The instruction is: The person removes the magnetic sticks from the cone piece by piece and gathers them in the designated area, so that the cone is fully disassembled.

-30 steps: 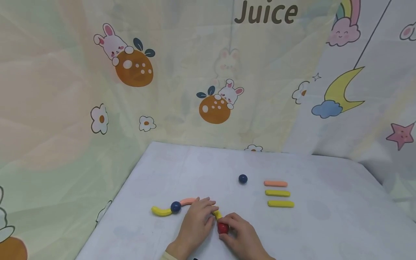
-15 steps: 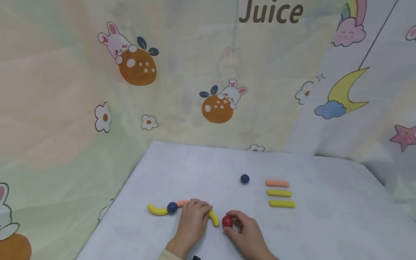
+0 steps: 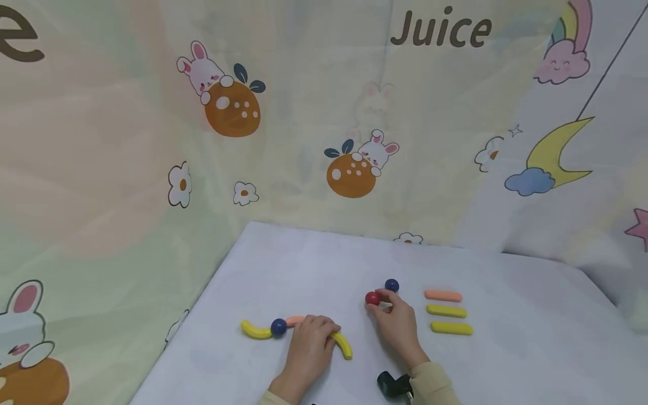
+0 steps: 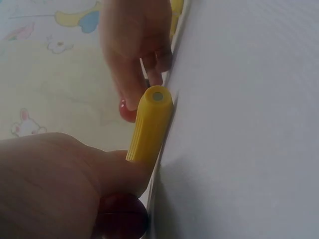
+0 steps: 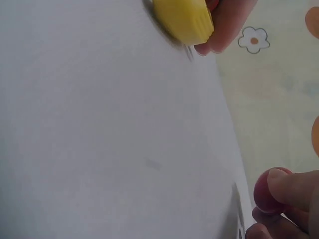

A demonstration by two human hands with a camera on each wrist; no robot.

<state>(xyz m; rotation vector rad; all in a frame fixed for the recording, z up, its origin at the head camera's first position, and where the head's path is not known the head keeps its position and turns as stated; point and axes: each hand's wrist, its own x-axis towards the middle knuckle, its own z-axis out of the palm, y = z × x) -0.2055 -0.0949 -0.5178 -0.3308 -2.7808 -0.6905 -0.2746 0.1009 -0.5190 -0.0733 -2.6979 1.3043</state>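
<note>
In the head view, my left hand (image 3: 310,351) lies over the middle of a wavy chain and grips a curved yellow magnetic rod (image 3: 344,345). A grey metal disc marks that rod's free end in the left wrist view. Beneath my left fingers is a dark red ball (image 4: 122,218), partly covered. Leftward along the chain come a peach rod (image 3: 294,321), half hidden, a blue ball (image 3: 278,328) and another curved yellow rod (image 3: 256,331). My right hand (image 3: 398,326) pinches a second red ball (image 3: 372,298) between thumb and fingers, near a loose blue ball (image 3: 392,285).
On the right of the white table (image 3: 531,337) lie a straight peach rod (image 3: 443,295) and two straight yellow rods, one the nearer yellow rod (image 3: 451,328). A dark device (image 3: 393,385) sits at the right wrist. A printed cloth (image 3: 304,225) stands behind.
My right hand has drawn the red ball off the yellow rod's end and carried it back beside the loose blue ball. My left hand stays on the chain. The head view has shifted slightly.
</note>
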